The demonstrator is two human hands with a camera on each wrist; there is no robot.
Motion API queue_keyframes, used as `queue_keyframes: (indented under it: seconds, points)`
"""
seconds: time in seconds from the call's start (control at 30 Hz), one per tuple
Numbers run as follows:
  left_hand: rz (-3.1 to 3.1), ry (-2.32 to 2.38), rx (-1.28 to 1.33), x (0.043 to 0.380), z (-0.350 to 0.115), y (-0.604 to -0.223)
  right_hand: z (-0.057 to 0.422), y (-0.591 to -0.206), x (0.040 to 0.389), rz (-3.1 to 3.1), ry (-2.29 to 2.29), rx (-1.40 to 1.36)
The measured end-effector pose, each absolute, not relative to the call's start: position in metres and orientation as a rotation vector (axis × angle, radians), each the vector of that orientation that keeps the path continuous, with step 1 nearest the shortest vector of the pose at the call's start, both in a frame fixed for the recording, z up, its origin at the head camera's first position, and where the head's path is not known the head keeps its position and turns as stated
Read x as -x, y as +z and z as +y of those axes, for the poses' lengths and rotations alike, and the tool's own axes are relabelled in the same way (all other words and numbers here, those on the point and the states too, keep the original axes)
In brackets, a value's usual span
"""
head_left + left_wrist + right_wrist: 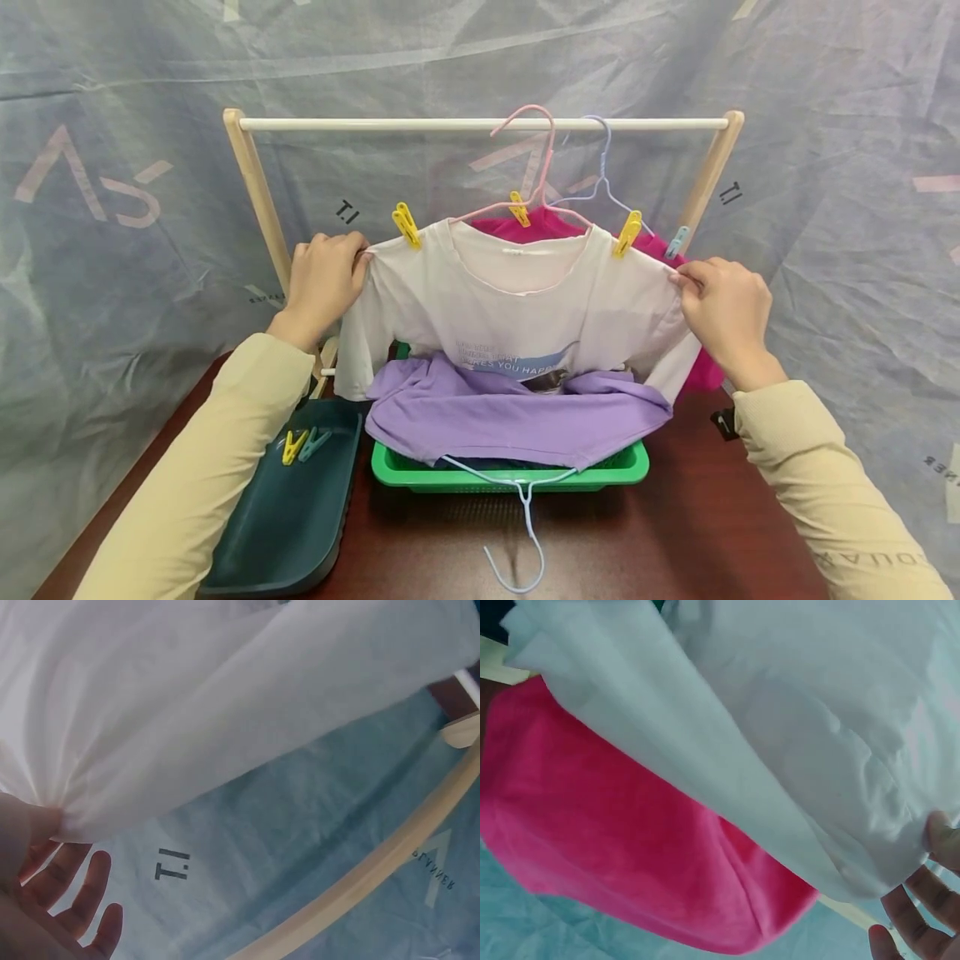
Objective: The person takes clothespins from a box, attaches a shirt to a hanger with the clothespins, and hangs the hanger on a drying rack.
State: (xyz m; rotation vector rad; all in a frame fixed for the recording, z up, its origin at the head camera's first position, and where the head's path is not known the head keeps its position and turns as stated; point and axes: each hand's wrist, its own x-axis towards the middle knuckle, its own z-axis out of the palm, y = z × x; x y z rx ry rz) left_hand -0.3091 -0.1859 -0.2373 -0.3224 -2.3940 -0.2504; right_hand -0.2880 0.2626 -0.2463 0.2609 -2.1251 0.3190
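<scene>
A white long-sleeved shirt point(525, 312) with printed lettering hangs spread out on a pink hanger point(545, 175), whose hook reaches over the rack's rail. One yellow clothespin point(407, 225) grips its left shoulder, and another yellow clothespin point(627, 233) grips the right. My left hand point(322, 279) pinches the cloth at the left shoulder between thumb and index finger; the other fingers spread loosely in the left wrist view. On the opposite side, my right hand point(727, 312) pinches the right shoulder. Behind hangs a magenta garment point(630, 825) on a blue hanger point(602, 158), partly hidden.
A drying rack with a white rail point(375, 124) stands at the back. Below the shirt, a purple garment point(517, 421) with a light-blue hanger point(528, 517) lies over a green basket point(510, 477). The dark tray point(292, 517) at left holds a yellow and a teal clothespin.
</scene>
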Motion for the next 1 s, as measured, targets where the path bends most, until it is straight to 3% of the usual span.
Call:
queue_keyframes:
  seconds: [0.47,1.0]
  points:
    - [-2.428,-0.355,0.154,0.328,-0.177,-0.217,0.258,-0.217,0.295,-2.15,0.302,-0.211]
    - [-2.513,-0.402,0.089,0.339,-0.169,-0.221,0.26,-0.224,0.288,-2.199,0.299,-0.207]
